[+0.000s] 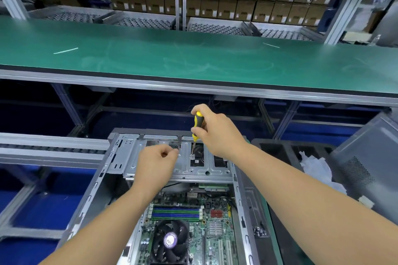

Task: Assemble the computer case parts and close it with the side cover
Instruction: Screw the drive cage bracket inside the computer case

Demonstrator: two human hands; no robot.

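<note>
From the head camera, the open computer case (170, 189) lies on its side in the lower middle of the frame, its long axis running from the bottom edge up toward the green tabletop (193, 58). At its far end sits the bare metal drive bracket (189, 168), stamped sheet steel with slots and holes, dull and scratched.

The right hand (215, 129) is curled round the yellow-and-black screwdriver (197, 126), held almost upright, tip down on what looks like a screw (192, 155) in the bracket. That hand is the nearer to the fastening point. The left hand (157, 162) rests just left of it on the bracket, fingers curled in; whether it pinches something small I cannot tell.

Below, the green motherboard (193, 221) shows a round black fan (171, 241). A grey panel (370, 165), perhaps the side cover, leans at the right edge, well apart from the case.
</note>
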